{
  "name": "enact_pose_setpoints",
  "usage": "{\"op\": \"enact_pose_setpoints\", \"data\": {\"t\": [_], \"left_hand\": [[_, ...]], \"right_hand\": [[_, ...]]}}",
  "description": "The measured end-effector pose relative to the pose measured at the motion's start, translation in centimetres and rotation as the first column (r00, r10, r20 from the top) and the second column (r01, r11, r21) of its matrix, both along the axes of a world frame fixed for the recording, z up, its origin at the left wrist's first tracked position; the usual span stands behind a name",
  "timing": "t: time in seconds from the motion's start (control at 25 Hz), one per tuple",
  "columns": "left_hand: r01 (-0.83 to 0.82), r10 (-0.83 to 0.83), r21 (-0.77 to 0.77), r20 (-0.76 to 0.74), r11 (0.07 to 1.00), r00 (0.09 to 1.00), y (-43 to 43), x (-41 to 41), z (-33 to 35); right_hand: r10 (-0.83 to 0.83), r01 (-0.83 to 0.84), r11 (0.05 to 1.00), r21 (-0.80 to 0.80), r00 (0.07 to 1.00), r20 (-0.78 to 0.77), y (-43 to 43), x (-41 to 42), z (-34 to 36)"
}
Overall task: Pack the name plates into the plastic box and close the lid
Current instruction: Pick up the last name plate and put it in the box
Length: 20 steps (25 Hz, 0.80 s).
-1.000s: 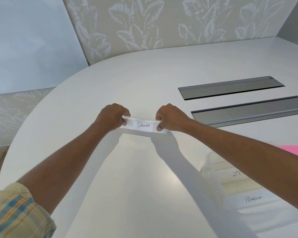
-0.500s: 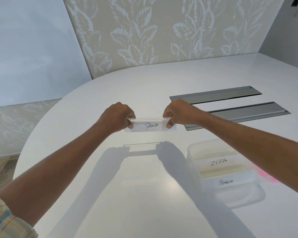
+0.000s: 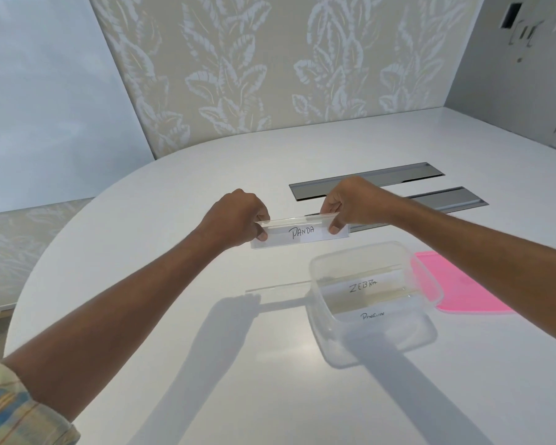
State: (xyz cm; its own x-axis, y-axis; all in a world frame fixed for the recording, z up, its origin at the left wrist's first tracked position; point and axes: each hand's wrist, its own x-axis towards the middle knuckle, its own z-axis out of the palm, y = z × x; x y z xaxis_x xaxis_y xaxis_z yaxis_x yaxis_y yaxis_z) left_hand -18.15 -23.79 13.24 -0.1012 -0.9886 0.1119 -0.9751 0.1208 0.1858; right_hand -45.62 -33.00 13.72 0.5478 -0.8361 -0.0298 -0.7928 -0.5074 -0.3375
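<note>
I hold a clear acrylic name plate marked PANDA (image 3: pixel 300 234) in the air by its two ends, level above the table. My left hand (image 3: pixel 241 216) pinches its left end and my right hand (image 3: pixel 350 203) pinches its right end. Below and to the right stands the clear plastic box (image 3: pixel 321 303), lid off. Inside it lie a plate marked ZEBRA (image 3: pixel 362 286) and a plate marked PENGUIN (image 3: pixel 372 315). The pink lid (image 3: pixel 456 290) lies flat just right of the box, partly under my right forearm.
The white rounded table (image 3: pixel 174 220) carries everything. Two grey recessed cable slots (image 3: pixel 366 179) run behind my right hand. A leaf-patterned wall panel stands at the table's far edge, and the table's curved left edge drops off to the floor.
The PANDA plate has been lifted off the table and carried a little right, towards the box. My view has shifted, bringing the whole box and the pink lid into sight.
</note>
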Motion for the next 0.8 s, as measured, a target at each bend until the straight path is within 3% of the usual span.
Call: {"op": "enact_pose_setpoints", "data": {"t": [0.44, 0.8], "left_hand": [[0.059, -0.058, 0.070, -0.016, 0.996, 0.998, 0.8, -11.3, -3.6], [0.089, -0.103, 0.082, 0.178, 0.993, 0.979, 0.1, -14.7, -7.5]], "right_hand": [[-0.045, 0.048, 0.997, 0.056, 0.998, -0.041, 1.4, -10.8, -2.2], [-0.046, 0.055, 0.995, 0.079, 0.992, -0.117, 1.1, -13.2, -6.3]]}}
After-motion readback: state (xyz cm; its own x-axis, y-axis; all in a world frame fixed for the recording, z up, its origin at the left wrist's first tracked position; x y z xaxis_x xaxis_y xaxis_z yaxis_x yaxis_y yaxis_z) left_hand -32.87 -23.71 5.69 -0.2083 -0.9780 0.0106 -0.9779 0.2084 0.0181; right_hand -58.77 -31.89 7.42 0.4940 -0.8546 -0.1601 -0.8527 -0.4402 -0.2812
